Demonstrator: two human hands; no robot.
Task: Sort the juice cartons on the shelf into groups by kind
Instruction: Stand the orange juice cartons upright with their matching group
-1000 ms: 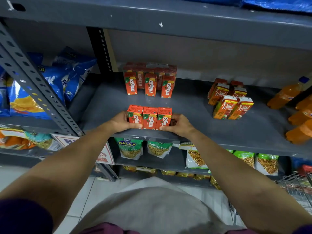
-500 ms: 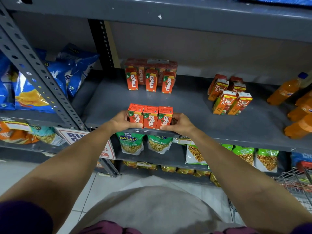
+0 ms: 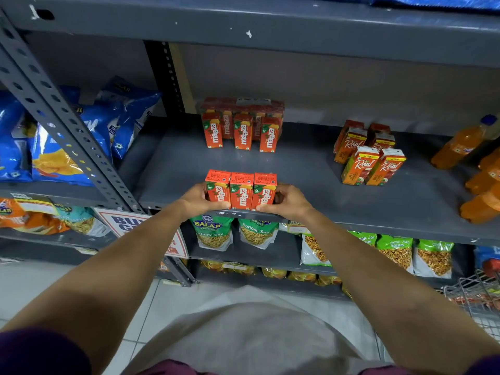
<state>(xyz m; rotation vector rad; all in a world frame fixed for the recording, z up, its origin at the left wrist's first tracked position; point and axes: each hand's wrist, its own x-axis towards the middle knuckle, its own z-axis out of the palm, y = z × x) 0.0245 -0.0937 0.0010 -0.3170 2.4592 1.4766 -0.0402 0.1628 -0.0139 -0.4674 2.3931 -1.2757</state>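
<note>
Three red Maaza cartons (image 3: 241, 190) stand side by side at the front edge of the grey shelf (image 3: 311, 185). My left hand (image 3: 198, 200) presses the left end of the row and my right hand (image 3: 288, 201) presses the right end, so both grip the row between them. More Maaza cartons (image 3: 241, 128) stand at the back, some in a wrapped pack. Several orange Real cartons (image 3: 370, 155) stand grouped to the right, apart from the Maaza ones.
Orange juice bottles (image 3: 476, 169) lie at the shelf's far right. Blue snack bags (image 3: 81, 133) fill the neighbouring shelf on the left, behind a slanted perforated metal upright (image 3: 65, 123). Green snack packets (image 3: 232, 234) hang on the shelf below. A wire basket (image 3: 479, 299) is at lower right.
My hands stay clamped on the row of three Maaza cartons at the shelf's front edge. The view has tilted a little; the cartons have hardly shifted.
</note>
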